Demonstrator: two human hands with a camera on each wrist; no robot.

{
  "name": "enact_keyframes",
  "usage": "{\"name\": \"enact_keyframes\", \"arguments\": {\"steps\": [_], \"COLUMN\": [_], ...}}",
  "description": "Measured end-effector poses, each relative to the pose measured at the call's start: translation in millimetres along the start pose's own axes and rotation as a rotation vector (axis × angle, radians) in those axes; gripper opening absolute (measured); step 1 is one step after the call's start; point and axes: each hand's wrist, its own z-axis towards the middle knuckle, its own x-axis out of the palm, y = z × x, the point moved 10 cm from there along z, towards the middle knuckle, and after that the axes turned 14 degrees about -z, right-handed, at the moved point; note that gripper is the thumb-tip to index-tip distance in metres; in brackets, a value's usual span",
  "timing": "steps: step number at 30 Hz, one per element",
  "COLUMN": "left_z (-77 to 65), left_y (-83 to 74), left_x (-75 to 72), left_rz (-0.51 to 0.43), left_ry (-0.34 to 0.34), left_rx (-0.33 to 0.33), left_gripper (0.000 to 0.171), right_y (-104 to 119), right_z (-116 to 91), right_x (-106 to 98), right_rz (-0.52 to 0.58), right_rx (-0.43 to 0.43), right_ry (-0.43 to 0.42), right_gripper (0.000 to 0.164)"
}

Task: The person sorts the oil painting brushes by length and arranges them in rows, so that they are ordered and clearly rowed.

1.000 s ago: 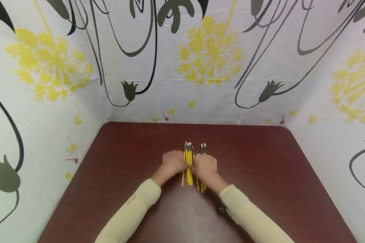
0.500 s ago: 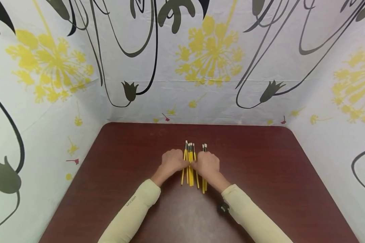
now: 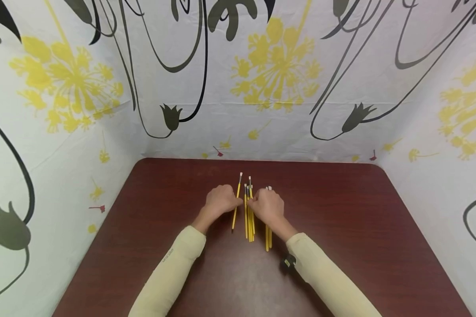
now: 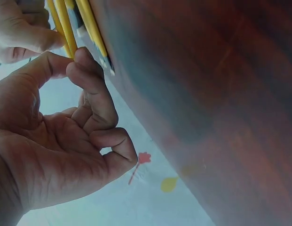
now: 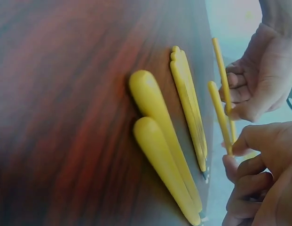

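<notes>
My left hand (image 3: pixel 222 199) pinches one yellow paintbrush (image 3: pixel 235 213) between thumb and forefinger; it tilts left of the others. Thumb and fingertips of my right hand (image 3: pixel 269 206) pinch a second paintbrush (image 5: pixel 218 110), which stands off the table in the right wrist view. Below and between the hands lies a bunch of several yellow paintbrushes (image 3: pixel 249 229), dark ferrules and white bristles toward the far edge. Two more paintbrushes (image 3: pixel 268 240) lie side by side under the right hand, which hides their middles. The left palm (image 4: pixel 51 141) shows in the left wrist view, other fingers curled.
The dark red-brown table (image 3: pixel 174 185) has rounded far corners. A white cloth (image 3: pixel 206 88) printed with yellow flowers and grey stems stands around its back and sides. A small black device (image 3: pixel 288 262) sits at the right sleeve's cuff.
The left hand has moved slightly forward and left, drawing one paintbrush away from the bunch. Another paintbrush now rises above the bunch at the right fingertips. The two paintbrushes at right stay put.
</notes>
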Motion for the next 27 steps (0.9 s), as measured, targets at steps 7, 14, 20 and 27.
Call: {"name": "enact_keyframes", "arguments": {"steps": [7, 14, 20, 27], "left_z": [10.5, 19.2, 26.3, 37.6], "left_y": [5.2, 3.6, 7.1, 16.2], "left_x": [-11.9, -19.0, -25.1, -32.5], "left_rz": [-0.077, -0.191, -0.275, -0.283], "left_ry": [0.013, 0.006, -0.007, -0.012], "left_rx": [-0.019, 0.008, 0.019, -0.022], "left_gripper": [0.053, 0.056, 0.056, 0.055], "right_y": [2.1, 6.7, 14.8, 18.2], "right_z": [12.7, 23.4, 31.4, 46.6], "right_x": [4.2, 0.0, 3.5, 7.3], "right_rz": [0.126, 0.257, 0.327, 0.287], "right_rx": [0.030, 0.053, 0.072, 0.054], "right_ry": [0.012, 0.000, 0.021, 0.000], "right_gripper": [0.054, 0.036, 0.035, 0.034]}}
